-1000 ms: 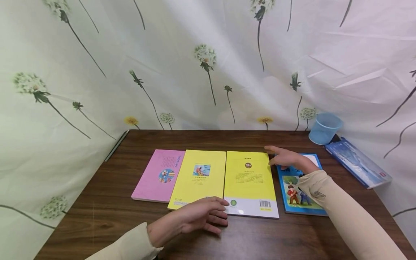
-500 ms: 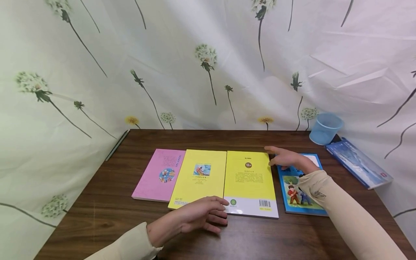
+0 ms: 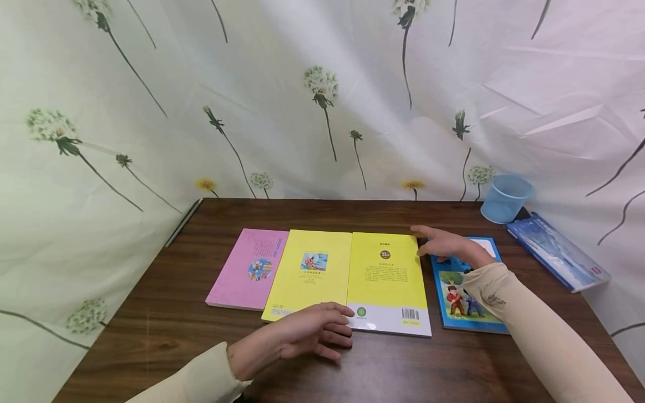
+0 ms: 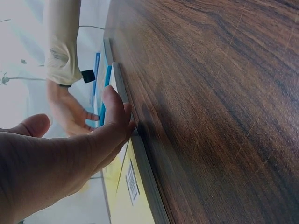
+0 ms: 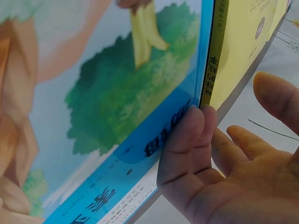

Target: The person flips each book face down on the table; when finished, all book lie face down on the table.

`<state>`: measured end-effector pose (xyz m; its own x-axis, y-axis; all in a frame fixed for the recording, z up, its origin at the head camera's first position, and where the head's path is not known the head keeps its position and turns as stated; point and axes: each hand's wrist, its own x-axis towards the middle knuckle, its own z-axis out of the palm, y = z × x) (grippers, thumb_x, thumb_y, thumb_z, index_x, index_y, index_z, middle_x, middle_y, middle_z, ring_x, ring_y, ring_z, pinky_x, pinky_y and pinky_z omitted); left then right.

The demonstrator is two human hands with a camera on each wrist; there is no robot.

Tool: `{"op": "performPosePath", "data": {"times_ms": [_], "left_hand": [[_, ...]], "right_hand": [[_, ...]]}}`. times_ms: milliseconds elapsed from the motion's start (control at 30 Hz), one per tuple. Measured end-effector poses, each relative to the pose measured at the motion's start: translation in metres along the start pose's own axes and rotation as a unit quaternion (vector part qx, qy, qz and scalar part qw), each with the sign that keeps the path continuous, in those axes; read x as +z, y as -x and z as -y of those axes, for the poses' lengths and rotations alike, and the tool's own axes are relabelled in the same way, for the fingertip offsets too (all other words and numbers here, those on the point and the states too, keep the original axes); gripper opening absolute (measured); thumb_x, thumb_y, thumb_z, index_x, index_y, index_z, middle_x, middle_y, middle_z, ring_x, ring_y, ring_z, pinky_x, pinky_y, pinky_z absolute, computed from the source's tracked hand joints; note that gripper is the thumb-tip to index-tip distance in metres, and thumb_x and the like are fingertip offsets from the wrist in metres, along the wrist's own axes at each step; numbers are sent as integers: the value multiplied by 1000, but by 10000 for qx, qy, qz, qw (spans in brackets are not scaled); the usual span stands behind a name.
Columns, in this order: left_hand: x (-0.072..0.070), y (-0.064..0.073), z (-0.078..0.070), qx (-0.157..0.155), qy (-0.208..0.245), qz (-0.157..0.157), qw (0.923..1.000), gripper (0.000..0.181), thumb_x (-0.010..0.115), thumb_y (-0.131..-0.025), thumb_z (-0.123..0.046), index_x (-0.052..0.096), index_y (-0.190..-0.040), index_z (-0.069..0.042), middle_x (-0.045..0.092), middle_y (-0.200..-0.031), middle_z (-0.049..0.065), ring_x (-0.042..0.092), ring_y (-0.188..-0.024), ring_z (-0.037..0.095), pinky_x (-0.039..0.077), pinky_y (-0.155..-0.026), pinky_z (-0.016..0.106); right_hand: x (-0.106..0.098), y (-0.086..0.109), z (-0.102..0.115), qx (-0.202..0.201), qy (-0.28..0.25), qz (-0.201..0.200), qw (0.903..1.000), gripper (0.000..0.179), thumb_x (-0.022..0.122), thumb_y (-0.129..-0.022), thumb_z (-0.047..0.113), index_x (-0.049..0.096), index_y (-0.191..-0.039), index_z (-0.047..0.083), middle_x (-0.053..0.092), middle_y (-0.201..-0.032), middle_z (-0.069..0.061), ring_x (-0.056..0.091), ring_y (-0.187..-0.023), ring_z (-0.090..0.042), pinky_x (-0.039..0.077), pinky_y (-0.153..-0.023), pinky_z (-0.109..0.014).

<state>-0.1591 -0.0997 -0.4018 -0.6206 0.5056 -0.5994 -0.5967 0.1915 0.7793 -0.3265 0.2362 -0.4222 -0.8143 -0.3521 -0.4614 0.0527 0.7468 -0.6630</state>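
A pink book (image 3: 242,274), a left yellow book (image 3: 294,288), a right yellow book (image 3: 385,291) and a blue picture book (image 3: 471,310) lie flat in a row. My left hand (image 3: 307,333) is at the lower edges of the yellow books, fingers loosely bent, fingertips overlapping the right one's white corner. Near that book's upper right corner, my right hand (image 3: 445,244) spreads its fingers over the top of the blue book. In the right wrist view, fingertips (image 5: 208,121) meet the gap between blue cover and yellow spine. Neither hand grips anything.
A light blue bin (image 3: 506,198) stands at the back right corner. Beside it a blue-and-white book (image 3: 556,254) lies slanted along the right edge. A thin dark rod (image 3: 183,222) lies on the back left edge. A dandelion-print curtain (image 3: 282,101) hangs behind the wooden table (image 3: 166,336).
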Motion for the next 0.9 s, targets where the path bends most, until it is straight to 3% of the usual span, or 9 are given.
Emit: {"op": "performPosePath", "data": {"times_ms": [200, 467, 733, 900], "left_hand": [[-1, 0, 1, 4, -7, 11, 10000, 49, 53, -99, -24, 45, -141, -1, 57, -132, 23, 65, -115, 33, 56, -94, 51], [-2, -1, 4, -12, 10, -18, 10000, 47, 53, -100, -24, 46, -141, -2, 58, -131, 23, 65, -115, 33, 57, -92, 51], [-3, -1, 3, -40, 9, -16, 10000, 48, 53, -100, -25, 45, -142, -2, 58, -132, 24, 65, -115, 32, 57, -93, 50], [-4, -1, 0, -40, 18, -27, 10000, 48, 53, -101, -26, 45, -142, -3, 58, -132, 23, 65, -115, 32, 56, -94, 51]], "right_hand": [[1, -2, -2, 17, -22, -34, 10000, 77, 57, -98, 17, 13, -161, 11, 16, -164, -26, 53, -94, -33, 39, -59, -34], [3, -1, -1, 115, 46, 22, 9999, 79, 58, -97, 19, 13, -161, 11, 17, -164, -27, 43, -123, -41, 44, -74, -36], [3, 0, 1, 62, -80, 17, 9999, 77, 56, -98, 17, 12, -162, 12, 16, -164, -26, 54, -88, -29, 38, -58, -33], [-1, 1, 4, 38, 15, 9, 10000, 77, 56, -99, 18, 12, -161, 11, 16, -164, -26, 53, -100, -32, 41, -62, -34]]}}
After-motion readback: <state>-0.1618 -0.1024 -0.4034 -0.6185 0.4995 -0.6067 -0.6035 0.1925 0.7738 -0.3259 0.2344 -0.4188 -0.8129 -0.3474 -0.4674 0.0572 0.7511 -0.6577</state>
